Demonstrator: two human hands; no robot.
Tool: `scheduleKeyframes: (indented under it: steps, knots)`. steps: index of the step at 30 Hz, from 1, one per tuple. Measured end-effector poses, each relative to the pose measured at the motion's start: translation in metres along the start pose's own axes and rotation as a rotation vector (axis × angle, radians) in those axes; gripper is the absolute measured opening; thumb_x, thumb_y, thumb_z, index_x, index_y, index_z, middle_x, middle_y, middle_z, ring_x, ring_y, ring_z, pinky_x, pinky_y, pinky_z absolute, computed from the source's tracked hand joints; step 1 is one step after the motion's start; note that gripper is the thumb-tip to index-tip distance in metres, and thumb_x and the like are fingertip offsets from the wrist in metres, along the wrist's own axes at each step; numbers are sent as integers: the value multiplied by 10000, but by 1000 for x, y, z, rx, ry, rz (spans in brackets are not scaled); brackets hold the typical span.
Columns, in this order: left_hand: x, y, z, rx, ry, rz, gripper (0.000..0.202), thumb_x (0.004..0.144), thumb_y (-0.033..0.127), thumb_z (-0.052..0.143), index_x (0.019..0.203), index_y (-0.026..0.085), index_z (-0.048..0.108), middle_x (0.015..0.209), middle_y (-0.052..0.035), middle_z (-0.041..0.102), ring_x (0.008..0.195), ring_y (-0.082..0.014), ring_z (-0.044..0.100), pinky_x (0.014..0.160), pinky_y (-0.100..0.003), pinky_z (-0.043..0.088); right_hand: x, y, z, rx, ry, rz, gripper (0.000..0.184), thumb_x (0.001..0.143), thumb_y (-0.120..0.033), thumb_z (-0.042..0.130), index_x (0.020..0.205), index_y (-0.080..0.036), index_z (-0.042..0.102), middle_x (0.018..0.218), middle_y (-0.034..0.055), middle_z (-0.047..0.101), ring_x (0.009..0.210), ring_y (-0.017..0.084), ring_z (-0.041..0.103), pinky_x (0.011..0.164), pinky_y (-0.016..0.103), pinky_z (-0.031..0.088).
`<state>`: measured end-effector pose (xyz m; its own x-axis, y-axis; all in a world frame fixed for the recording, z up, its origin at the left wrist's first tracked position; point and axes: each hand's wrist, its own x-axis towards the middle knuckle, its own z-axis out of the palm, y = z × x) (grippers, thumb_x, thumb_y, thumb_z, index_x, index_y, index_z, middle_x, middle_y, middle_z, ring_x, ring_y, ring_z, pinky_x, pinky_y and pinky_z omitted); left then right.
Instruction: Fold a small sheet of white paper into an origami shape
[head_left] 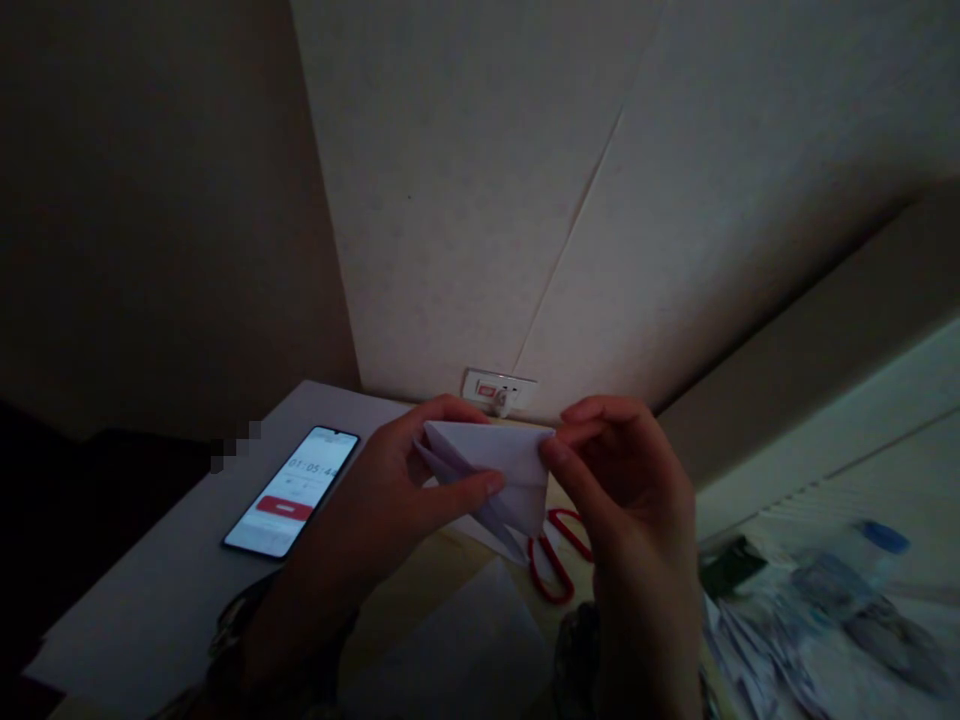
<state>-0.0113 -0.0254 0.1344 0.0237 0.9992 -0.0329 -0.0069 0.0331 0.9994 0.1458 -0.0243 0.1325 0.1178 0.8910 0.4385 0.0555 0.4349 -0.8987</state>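
Both hands hold a folded piece of white paper [491, 470] above the table, in dim light. My left hand [390, 500] grips its left side, thumb pressed on the front and fingers curled behind the top edge. My right hand [630, 500] pinches the paper's right corner between thumb and forefinger. The paper has several pointed flaps hanging down toward the table.
A phone [292, 490] with a lit timer screen lies on a grey sheet [150, 590] at the left. Red-handled scissors [555, 560] lie under the paper. A loose white sheet [465, 640] is near me. Crumpled papers and a blue-capped bottle [862, 560] sit at the right. A wall socket [496, 388] is behind.
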Motion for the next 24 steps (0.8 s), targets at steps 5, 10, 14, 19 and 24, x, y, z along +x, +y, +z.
scheduleKeyframes:
  steps: [5,10,14,19,24]
  knots:
    - [2,-1,-2,28,-28,5,308,604,221,812,855,227,633,632,54,644,621,-150,646,499,-182,459,-2,1,1,21,6,-10,151,783,-139,698,854,-247,619,740,-49,605,660,94,606,582,188,507]
    - [-1,3,1,12,18,-1,283,602,217,801,826,226,629,647,50,649,635,-157,652,523,-196,482,-2,2,1,0,0,-20,154,796,-163,695,885,-261,615,813,-41,635,705,101,622,607,196,507]
    - [-4,6,2,-11,86,5,292,595,226,806,824,229,625,676,48,660,679,-161,662,547,-194,490,-2,2,-2,-92,-162,43,51,843,-274,653,874,-245,623,781,-21,670,714,131,637,595,227,480]
    - [-4,7,1,28,115,61,280,615,242,789,838,220,621,728,44,671,691,-148,655,552,-186,483,-2,0,-3,-272,-271,51,197,877,-308,590,710,-203,599,670,-14,618,643,128,558,579,242,409]
    - [-4,6,2,45,109,91,288,620,241,771,860,211,615,734,46,667,669,-141,647,533,-184,473,-4,-1,-3,-314,-219,17,246,866,-270,579,638,-202,517,589,-42,508,589,110,487,553,233,354]
